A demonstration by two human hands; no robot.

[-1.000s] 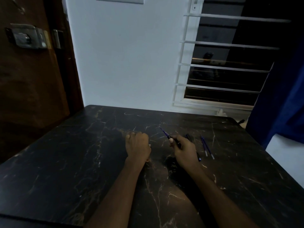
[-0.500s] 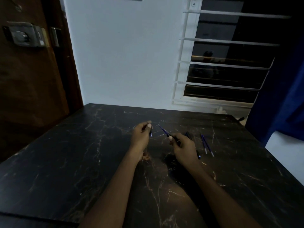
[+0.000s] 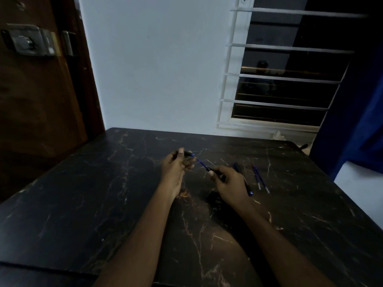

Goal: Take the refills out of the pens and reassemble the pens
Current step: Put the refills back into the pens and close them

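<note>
A dark marble table [image 3: 83, 204] stood against a white wall. My left hand [image 3: 176, 168] pinched a pen piece [image 3: 187, 153]; my right hand [image 3: 228, 183] gripped the barrel [image 3: 217, 174], blue refill [image 3: 201, 162] spanning between them, two loose refills [image 3: 260, 179] nearer the table's right edge.

Dim overall. My forearms throw soft shadows on the dark table [image 3: 83, 204]. Window [image 3: 286, 83] black, faintly reflective. Wall [image 3: 155, 69] palest area. Wide-angle bending at edges; fine detail murky.

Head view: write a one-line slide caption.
Left hand and right hand hold a pen's two halves, blue refill between them; two loose refills on the dark table.
</note>
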